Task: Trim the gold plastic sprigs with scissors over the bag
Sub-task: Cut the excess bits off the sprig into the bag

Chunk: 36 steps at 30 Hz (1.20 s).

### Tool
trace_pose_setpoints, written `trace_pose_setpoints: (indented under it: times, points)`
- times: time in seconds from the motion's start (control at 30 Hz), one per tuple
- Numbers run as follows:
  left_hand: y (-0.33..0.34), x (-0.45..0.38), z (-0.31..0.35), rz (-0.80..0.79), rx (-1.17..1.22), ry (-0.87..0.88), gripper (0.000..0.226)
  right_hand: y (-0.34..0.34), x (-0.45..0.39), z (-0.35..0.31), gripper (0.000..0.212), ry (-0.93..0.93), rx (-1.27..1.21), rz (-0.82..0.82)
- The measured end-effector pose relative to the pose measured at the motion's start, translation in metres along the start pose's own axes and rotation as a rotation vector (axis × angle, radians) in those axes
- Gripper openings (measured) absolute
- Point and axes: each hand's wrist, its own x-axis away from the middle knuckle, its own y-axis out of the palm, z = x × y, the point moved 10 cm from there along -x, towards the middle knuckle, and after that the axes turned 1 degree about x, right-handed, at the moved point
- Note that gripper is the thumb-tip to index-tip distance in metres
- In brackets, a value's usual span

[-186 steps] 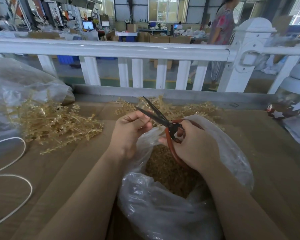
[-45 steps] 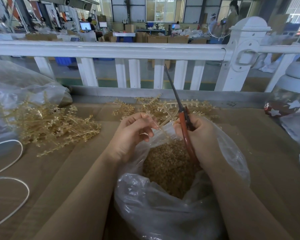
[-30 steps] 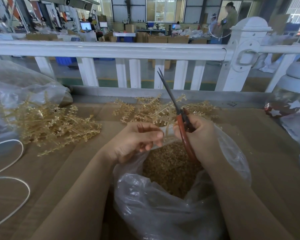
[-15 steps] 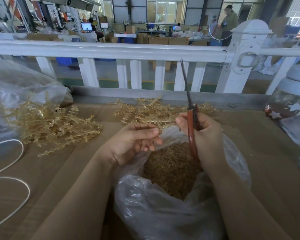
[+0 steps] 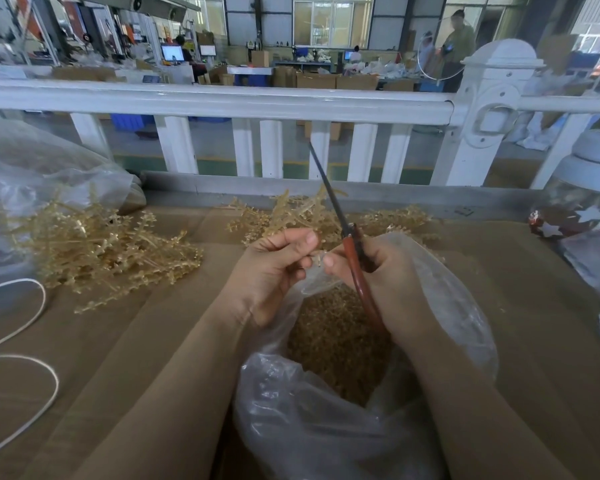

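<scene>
A small gold sprig piece (image 5: 317, 259) sits pinched between the left hand (image 5: 274, 268) and the right hand's fingertips (image 5: 329, 261), directly above the open bag (image 5: 458, 306) of trimmings. The right hand (image 5: 392, 271) also grips the scissors (image 5: 352, 251), blades together and pointing up. Apparent step: between cuts. Next, a fresh sprig from the far pile (image 5: 302, 213) or left pile (image 5: 97, 247) on the bench (image 5: 534, 323) must be presented to opened blades.

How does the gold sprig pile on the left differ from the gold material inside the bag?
The left sprig pile lies loose on the brown table; the bag contents sit inside the clear plastic bag. The pile shows long, whole branching sprigs; the contents look like short, fine pieces. The pile is paler, the contents darker. Both are gold plastic.
</scene>
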Motion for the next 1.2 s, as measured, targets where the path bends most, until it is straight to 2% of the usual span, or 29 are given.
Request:
trace_pose_setpoints:
  times: [0.3, 0.47, 0.53, 0.6, 0.7, 0.83, 0.97, 1.1, 1.2]
  points:
    - [0.007, 0.001, -0.002, -0.07, -0.089, 0.013, 0.034, 0.001, -0.001, 0.004, 0.008, 0.022, -0.026, -0.011]
    - [0.007, 0.002, -0.002, -0.114, -0.061, -0.027, 0.013, 0.002, -0.002, 0.006, 0.015, 0.026, -0.005, -0.021]
    - [0.008, 0.003, -0.002, -0.118, -0.049, -0.024, 0.01, 0.0, -0.002, 0.006, 0.02, 0.026, -0.021, -0.014]
    - [0.009, 0.003, 0.0, -0.099, -0.056, 0.0, 0.009, -0.002, -0.002, 0.006, 0.017, 0.026, -0.029, 0.001]
    - [0.006, 0.003, 0.007, -0.025, -0.064, 0.06, 0.014, -0.01, -0.003, 0.005, 0.016, 0.014, 0.074, 0.072]
    - [-0.002, 0.005, 0.021, 0.039, 0.003, 0.163, 0.014, -0.019, 0.001, 0.002, 0.049, -0.01, 0.243, 0.162]
    - [-0.012, 0.005, 0.029, 0.093, 0.084, 0.206, 0.018, -0.015, 0.002, -0.002, 0.067, -0.066, 0.45, 0.144]
    - [-0.017, 0.005, 0.031, 0.118, 0.12, 0.227, 0.014, -0.009, 0.002, -0.003, 0.075, -0.116, 0.606, 0.122]
    - [-0.018, 0.006, 0.032, 0.115, 0.102, 0.24, 0.01, -0.003, 0.001, -0.005, 0.068, -0.169, 0.701, 0.101]
